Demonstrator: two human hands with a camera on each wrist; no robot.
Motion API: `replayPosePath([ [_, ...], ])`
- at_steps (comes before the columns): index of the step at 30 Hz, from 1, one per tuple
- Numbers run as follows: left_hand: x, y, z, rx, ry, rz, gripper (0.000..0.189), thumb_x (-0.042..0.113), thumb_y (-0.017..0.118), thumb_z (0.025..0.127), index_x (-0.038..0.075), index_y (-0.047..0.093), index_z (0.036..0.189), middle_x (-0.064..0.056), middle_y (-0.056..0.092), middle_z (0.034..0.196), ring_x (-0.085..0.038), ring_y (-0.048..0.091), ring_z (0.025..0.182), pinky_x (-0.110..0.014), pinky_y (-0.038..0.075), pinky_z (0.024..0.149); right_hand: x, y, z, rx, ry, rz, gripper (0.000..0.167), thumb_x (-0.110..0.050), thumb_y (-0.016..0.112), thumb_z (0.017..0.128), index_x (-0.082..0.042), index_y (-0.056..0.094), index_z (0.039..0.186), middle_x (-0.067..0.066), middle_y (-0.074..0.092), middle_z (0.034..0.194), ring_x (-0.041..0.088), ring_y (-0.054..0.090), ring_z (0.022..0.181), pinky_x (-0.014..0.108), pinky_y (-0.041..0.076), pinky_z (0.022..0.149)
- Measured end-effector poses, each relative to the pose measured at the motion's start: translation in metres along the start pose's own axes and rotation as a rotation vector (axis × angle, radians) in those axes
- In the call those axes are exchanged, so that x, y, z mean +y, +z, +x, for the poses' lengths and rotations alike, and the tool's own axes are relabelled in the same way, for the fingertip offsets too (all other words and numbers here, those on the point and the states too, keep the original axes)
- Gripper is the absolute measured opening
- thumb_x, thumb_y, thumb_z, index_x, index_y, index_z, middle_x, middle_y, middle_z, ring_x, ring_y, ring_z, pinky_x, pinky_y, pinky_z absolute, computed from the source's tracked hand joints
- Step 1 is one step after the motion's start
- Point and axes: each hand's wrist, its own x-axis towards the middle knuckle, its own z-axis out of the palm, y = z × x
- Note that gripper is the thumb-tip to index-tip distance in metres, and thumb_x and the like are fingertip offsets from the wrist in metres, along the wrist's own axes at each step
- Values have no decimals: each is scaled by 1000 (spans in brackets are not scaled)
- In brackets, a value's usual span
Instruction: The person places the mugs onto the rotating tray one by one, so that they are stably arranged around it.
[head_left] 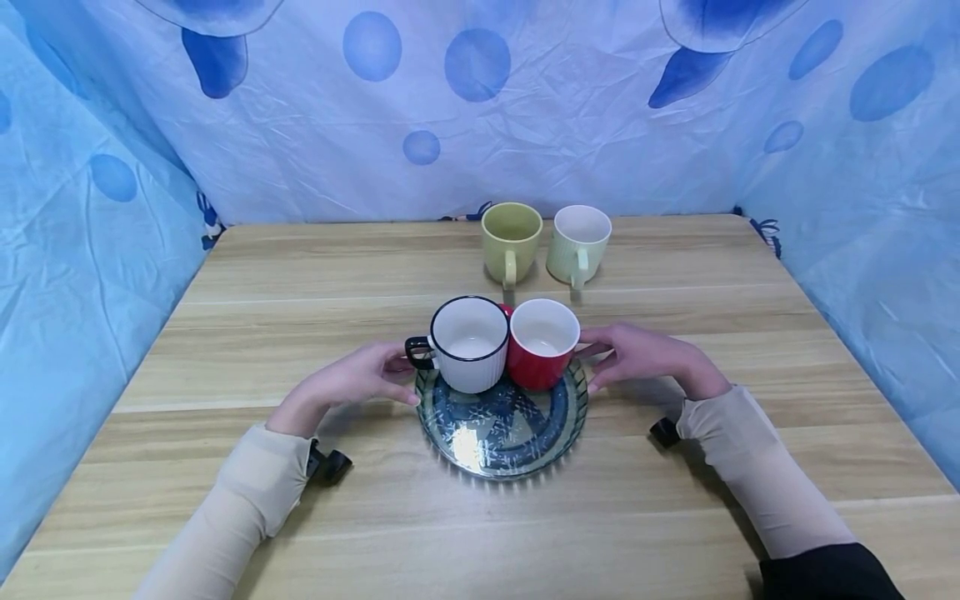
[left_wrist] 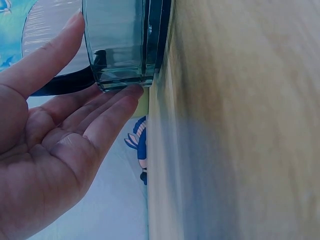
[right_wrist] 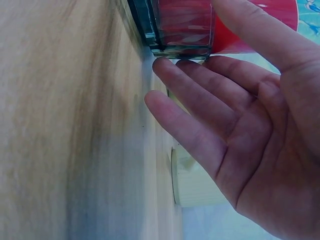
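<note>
We have glass tray [head_left: 504, 462] at four o'clock from left hand [head_left: 362, 373], eight from right hand [head_left: 645, 356]; both relaxed, loosely spread at its edge. White mug [head_left: 471, 371] at tray's eleven, red mug [head_left: 534, 368] at one.

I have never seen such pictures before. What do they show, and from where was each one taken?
There is no machine, only one person's bare left hand and right hand. The large picture is taken from the head, looking forward and down. The others are taken from the wrists, one each; they appear sideways, so the wooden table looks upright. On the table, a see-through patterned dish holds a white mug with a dark rim and a red mug. Behind it stand an olive-green mug and a pale green mug. The hands are at opposite sides of the dish; neither grips a mug. How firmly they touch it, I cannot tell.
</note>
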Motion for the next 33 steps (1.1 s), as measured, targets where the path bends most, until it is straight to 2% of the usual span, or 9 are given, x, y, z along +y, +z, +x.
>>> replayPosePath([
  [12,0,-1,0,-3,-5,7,66,7,76,79,-10,45,135,-30,51,137,-43,48,131,-47,41,111,4,-2,0,-4,1,18,79,-21,79,80,4,40,144,25,54,138,39,57,124,39,56,95],
  [16,0,0,0,-2,1,14,66,7,76,78,-10,46,134,-30,51,137,-44,48,130,-47,41,111,7,-3,-1,32,0,41,77,-18,79,80,4,40,143,24,53,139,40,55,125,39,55,97],
  [19,0,0,0,2,-3,15,67,7,77,78,-10,46,135,-30,51,137,-43,49,130,-47,41,111,9,-5,0,111,1,21,74,-14,77,82,4,41,143,24,54,138,38,58,122,39,55,96],
  [27,-2,0,1,5,24,33,66,8,77,79,-11,46,134,-31,53,135,-44,51,128,-48,42,110,10,-11,4,409,18,-88,62,-7,72,85,-1,47,141,19,60,133,33,62,119,44,53,97],
  [33,-1,0,-1,1,21,27,65,7,76,79,-12,46,133,-31,52,134,-45,50,128,-49,42,110,9,-12,8,608,18,-88,56,-3,70,86,0,50,139,21,62,129,38,62,116,35,57,90],
])
